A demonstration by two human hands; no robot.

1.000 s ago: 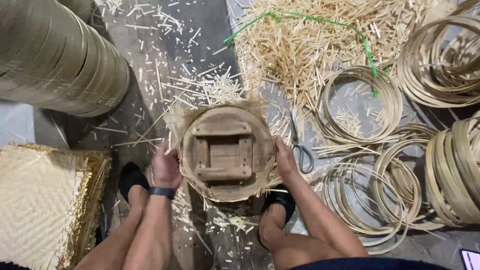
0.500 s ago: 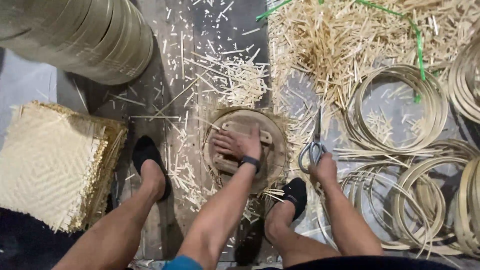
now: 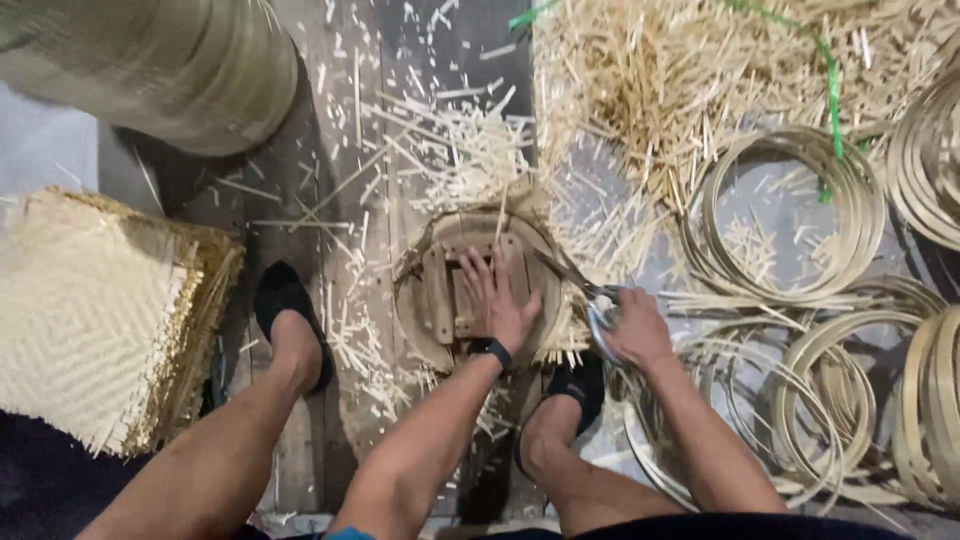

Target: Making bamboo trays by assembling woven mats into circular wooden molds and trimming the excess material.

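Floor: dark worn wooden planks running near to far, littered with pale bamboo splinters. Far left, a tall stack of bent bamboo bands lying on its side. Near left, a pile of square woven mats, edges frayed, resting partly on a dark cloth. Far right, a heap of short bamboo sticks with a green strap across it. Right side, loose bamboo hoops overlapping on a pale grey sheet. Light even and flat, no hard shadows.
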